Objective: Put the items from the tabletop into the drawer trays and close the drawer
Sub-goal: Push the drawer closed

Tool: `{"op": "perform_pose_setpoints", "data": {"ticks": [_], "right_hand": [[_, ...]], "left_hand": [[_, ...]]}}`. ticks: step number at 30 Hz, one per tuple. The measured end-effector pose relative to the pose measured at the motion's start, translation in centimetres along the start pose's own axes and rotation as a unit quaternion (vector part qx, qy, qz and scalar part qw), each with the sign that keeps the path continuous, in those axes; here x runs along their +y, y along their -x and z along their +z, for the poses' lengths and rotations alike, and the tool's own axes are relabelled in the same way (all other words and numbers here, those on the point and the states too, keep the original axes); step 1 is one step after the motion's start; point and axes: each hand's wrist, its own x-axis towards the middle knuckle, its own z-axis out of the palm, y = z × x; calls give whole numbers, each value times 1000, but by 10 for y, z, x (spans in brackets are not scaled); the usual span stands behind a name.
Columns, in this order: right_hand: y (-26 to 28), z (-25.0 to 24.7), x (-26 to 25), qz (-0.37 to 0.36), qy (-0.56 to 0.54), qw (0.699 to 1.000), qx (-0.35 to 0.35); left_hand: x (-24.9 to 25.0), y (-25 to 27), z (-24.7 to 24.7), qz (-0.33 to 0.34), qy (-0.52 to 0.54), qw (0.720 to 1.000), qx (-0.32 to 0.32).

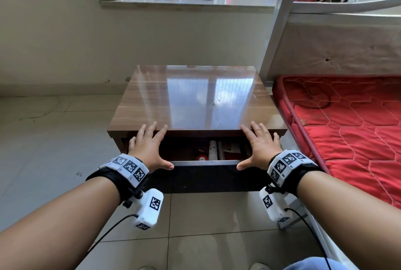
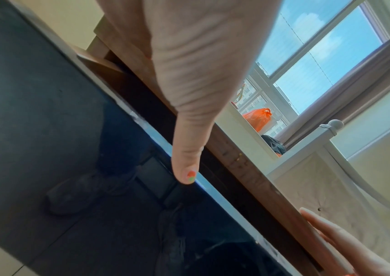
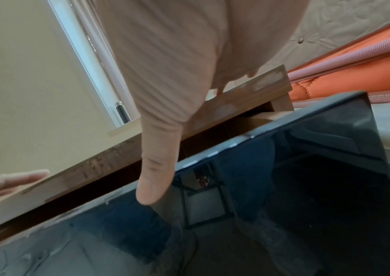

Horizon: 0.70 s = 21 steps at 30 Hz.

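While both hands are spreading flat across the gap, holding nothing, left hand (image 1: 149, 147) and right hand (image 1: 259, 146) are flanking the part-open drawer (image 1: 206, 163) at lower centre, equally near, thumbs on its front edge; long axis running left-right, closing push going up-frame under the tabletop (image 1: 195, 96).

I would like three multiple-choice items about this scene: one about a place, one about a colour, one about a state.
1. Where do the thumbs rest?
A. on the window sill
B. on the drawer front's top edge
C. on the mattress

2. What colour is the mattress?
A. red
B. green
C. white

3. How is the drawer?
A. fully shut
B. removed
C. partly open

Answers:
1 B: the left hand and right hand lay fingers on the tabletop, thumbs on the drawer edge.
2 A: the mattress is red.
3 C: a gap shows a white tube inside.
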Motion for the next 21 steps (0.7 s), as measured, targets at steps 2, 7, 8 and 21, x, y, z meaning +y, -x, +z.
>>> {"op": "perform_pose_setpoints", "data": {"ticks": [2,7,8,21], "right_hand": [[-2,-1,0,1,7,1000,-2],[-5,-5,-1,-6,26,999,21],[-6,-5,-1,-8,32,999,28],[-11,-6,0,-17,44,997,58]], "left_hand": [[-2,-3,0,-1,-4,1000,-5],[-2,-5,-2,-3,-9,1000,16],[-2,-5,-2,-4,-10,1000,19],[-3,-10,-2,-2,-20,998,57]]}}
